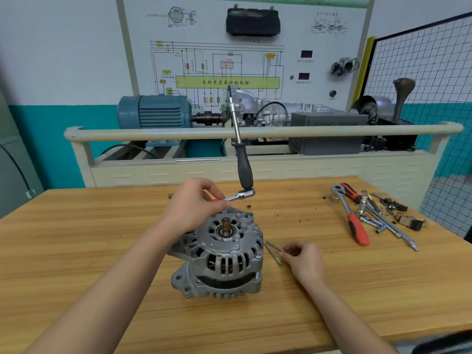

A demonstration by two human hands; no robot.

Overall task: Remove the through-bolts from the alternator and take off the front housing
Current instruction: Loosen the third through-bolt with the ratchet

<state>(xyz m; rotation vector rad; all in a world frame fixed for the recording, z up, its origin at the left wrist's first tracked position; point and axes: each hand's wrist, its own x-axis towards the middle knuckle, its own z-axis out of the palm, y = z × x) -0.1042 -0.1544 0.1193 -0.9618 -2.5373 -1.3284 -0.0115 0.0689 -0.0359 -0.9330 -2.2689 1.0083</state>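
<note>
Grey cast aluminium marks the alternator (219, 254), which sits near the middle of the wooden worktop (102, 251) with its shaft end (225, 225) pointing up and its front housing (229, 241) on top, seated on the rear half. The left forearm reaches in from the lower left, crossing above the worktop to the far left edge of the housing. The left hand (191, 203) hovers over that edge with the wrist bent, its fingers (213, 191) curled round the handle of a small ratchet (238, 195); only a sliver of orange grip shows under the hand, and the chrome head sticks out to the right, just beyond the housing. A black-handled driver (244, 164) appears to stand upright from the ratchet head, its steel shank tilting slightly left.

The right forearm comes in from the lower right, lying low over the worktop. The right hand (302, 259) rests just right of the alternator, knuckles up, its fingers (287, 252) bent and pinching the near ends of two slim through-bolts (272, 251) that lie on the wood beside the housing.

Well apart, at the far right of the worktop, lie a red-handled ratchet (351, 217) and a loose cluster of extension bars and sockets (383, 215).
</note>
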